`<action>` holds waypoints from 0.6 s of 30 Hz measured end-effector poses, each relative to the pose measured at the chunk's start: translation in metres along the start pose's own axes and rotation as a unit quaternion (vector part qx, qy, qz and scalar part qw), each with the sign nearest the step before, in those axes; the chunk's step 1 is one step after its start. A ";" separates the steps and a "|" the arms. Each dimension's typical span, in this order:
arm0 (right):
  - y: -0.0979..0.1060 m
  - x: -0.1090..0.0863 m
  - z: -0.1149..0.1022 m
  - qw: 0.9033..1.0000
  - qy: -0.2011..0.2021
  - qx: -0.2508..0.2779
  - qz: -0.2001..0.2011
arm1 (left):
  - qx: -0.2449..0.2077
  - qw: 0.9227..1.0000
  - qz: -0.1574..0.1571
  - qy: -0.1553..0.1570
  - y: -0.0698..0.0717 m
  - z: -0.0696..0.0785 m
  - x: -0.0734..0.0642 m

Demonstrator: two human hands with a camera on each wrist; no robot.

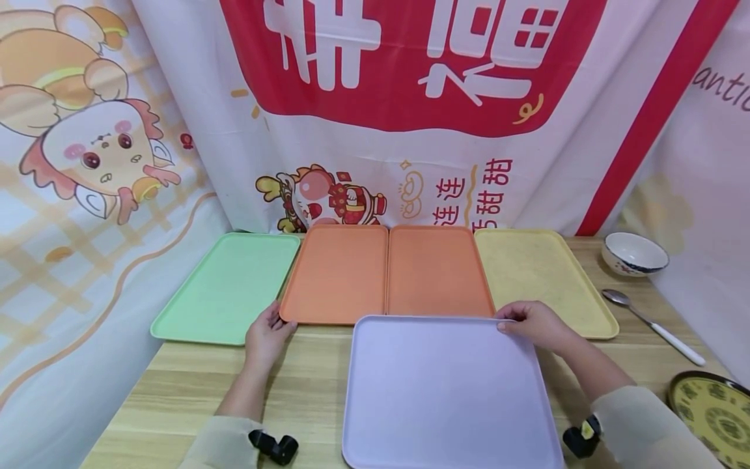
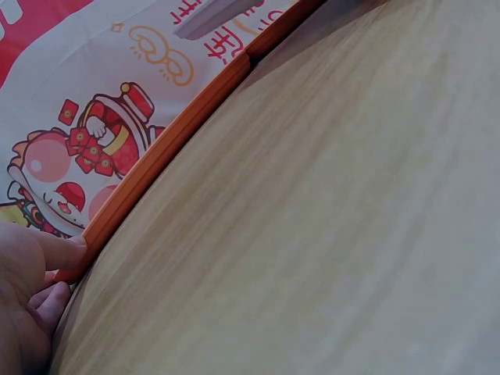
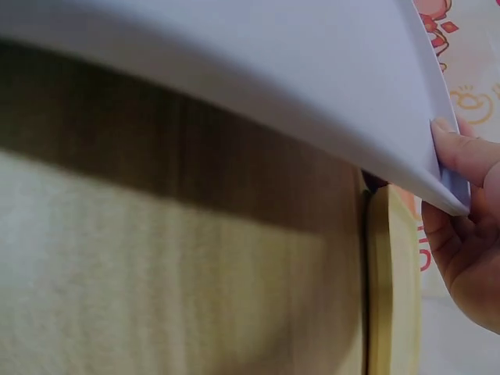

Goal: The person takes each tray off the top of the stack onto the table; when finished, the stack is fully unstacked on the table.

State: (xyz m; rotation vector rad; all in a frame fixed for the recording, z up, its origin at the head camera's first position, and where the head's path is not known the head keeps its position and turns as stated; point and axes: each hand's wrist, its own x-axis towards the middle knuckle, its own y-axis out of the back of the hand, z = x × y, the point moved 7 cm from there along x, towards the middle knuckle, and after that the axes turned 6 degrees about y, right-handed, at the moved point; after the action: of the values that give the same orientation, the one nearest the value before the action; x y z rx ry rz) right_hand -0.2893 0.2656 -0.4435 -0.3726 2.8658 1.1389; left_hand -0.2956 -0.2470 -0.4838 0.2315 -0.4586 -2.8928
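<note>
A lavender tray (image 1: 445,391) is in the front middle. My right hand (image 1: 536,326) grips its far right corner, thumb on the rim and fingers beneath, as the right wrist view shows. That edge stands clear of the wooden table and casts a shadow on it. My left hand (image 1: 268,335) pinches the near left corner of the left orange tray (image 1: 336,273), which lies flat. Against it lies a second orange tray (image 1: 436,270), its near edge partly hidden behind the lavender one. In the left wrist view, fingertips (image 2: 74,246) touch the orange rim.
A green tray (image 1: 231,286) lies left of the orange pair, a yellow tray (image 1: 541,277) right of it. Farther right are a white bowl (image 1: 633,254), a spoon (image 1: 656,326) and a patterned round plate (image 1: 711,407). Printed cloth (image 1: 375,143) hangs behind the wooden table (image 1: 176,397).
</note>
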 end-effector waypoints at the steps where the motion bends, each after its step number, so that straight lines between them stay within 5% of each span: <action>1: -0.001 0.000 0.000 1.000 -0.001 -0.002 0.001 | -0.001 1.000 0.000 0.000 0.000 0.000 0.000; 11: -0.010 -0.003 -0.004 0.998 0.061 -0.029 -0.005 | -0.006 1.000 0.002 0.001 0.000 0.001 0.000; 18: -0.017 -0.004 -0.007 0.998 0.059 -0.025 -0.009 | -0.008 1.000 0.001 0.001 0.000 0.000 0.000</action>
State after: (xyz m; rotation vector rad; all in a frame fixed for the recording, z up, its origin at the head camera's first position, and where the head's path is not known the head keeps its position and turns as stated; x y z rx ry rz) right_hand -0.2813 0.2493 -0.4491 -0.4821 2.9315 1.2285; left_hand -0.2960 -0.2468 -0.4838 0.2304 -0.4363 -2.8933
